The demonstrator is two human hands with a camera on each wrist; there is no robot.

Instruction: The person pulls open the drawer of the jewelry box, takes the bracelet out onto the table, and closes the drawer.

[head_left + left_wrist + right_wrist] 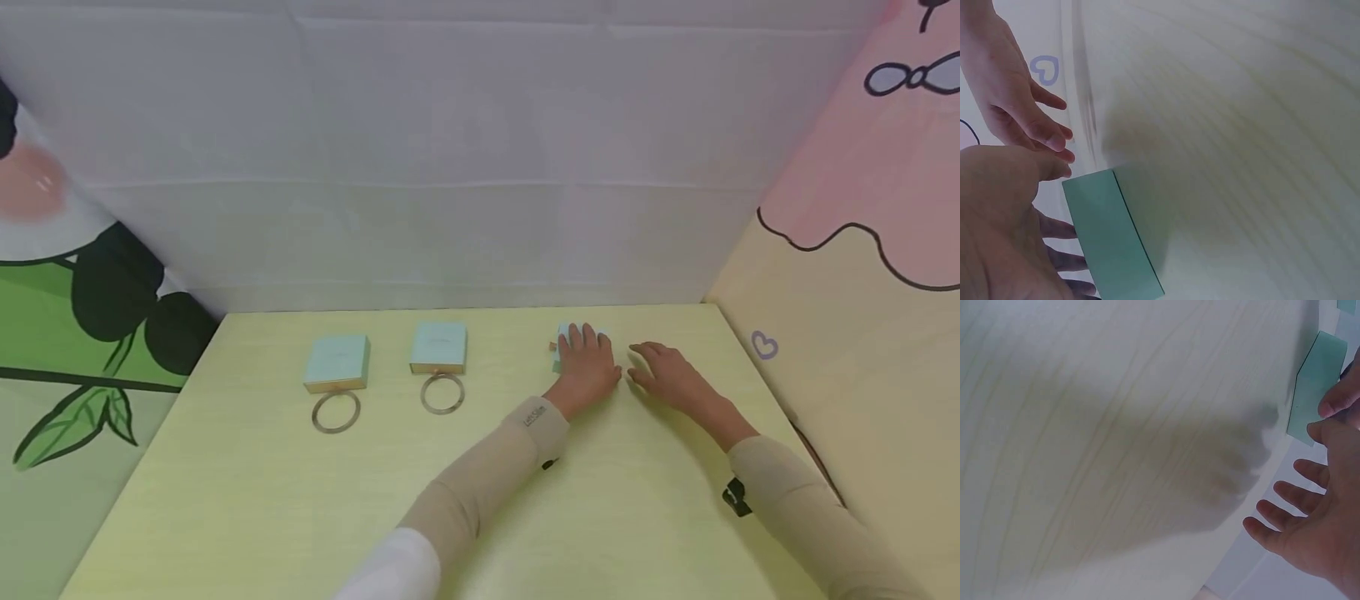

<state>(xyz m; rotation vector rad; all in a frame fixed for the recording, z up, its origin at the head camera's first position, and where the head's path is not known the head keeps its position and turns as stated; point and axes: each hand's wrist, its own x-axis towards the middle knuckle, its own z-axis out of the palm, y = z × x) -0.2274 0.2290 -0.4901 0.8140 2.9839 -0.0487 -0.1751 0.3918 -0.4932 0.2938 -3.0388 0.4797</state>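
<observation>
My left hand (588, 371) lies over a small pale teal box (557, 365) at the back right of the table, its fingers extended across the top. A small brownish tab (552, 346) sticks out from the box's left side. In the left wrist view the box (1113, 240) shows a plain teal side, with the left thumb near its corner. My right hand (667, 375) is held just to the right, fingers apart and nothing in them. Its shadow falls on the table in the right wrist view, where the right thumb overlaps the box's (1310, 394) lower end.
Two similar teal boxes with gold front edges, one at left (337, 362) and one at centre (438, 346), stand on the pale yellow table (285, 517). A bangle lies before each, left (336, 431) and centre (442, 412). Behind hangs a white cloth (450, 233).
</observation>
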